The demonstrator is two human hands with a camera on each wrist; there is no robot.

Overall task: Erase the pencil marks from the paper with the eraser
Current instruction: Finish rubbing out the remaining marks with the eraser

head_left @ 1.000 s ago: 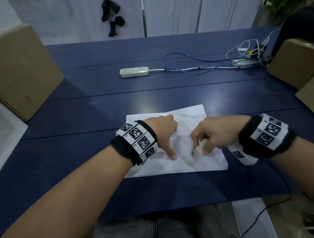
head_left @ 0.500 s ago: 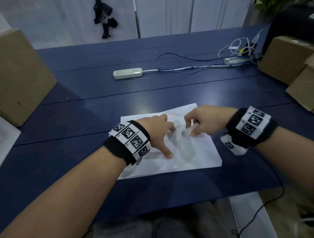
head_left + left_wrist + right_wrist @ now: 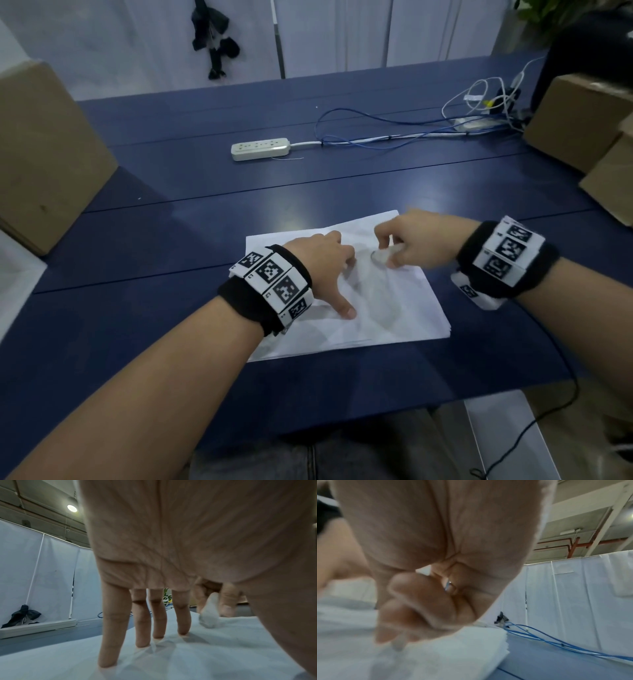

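On the dark blue tabletop [image 3: 205, 240], near its front edge, lies a thin stack of white paper sheets [image 3: 404, 315] w/ faint grey pencil marks. Left hand [image 3: 325, 263] sits on the stack's left part: in the left wrist view four straight fingers [image 3: 111, 635] stand tips-down on the top sheet, which creases round them, and the head view shows the thumb spread toward the near side. Prob. reason: pin the sheet so it won't slide or bunch under rubbing. Right hand [image 3: 418, 243] pinches a small white eraser [image 3: 382, 255], greyed at its tip, betw. thumb and curled fingers, low end touching the paper just right of the left fingertips; held steep, likely to bear down on the marks. Erasing looks under way; grey smudges remain nearer the front edge.

Counts:
- hands: 2, each w/ a black wrist band [image 3: 270, 291] carrying white tag blocks
- eraser: 1
- paper: 1 stack, several sheets; exact no. can't tell
- white power strip [image 3: 260, 149]: 1, well beyond the paper
- blue cables [image 3: 376, 137]: a few, loops overlap, no. unclear
- brown cardboard boxes: 1 at left [image 3: 44, 164], at least 2 at right [image 3: 579, 120]
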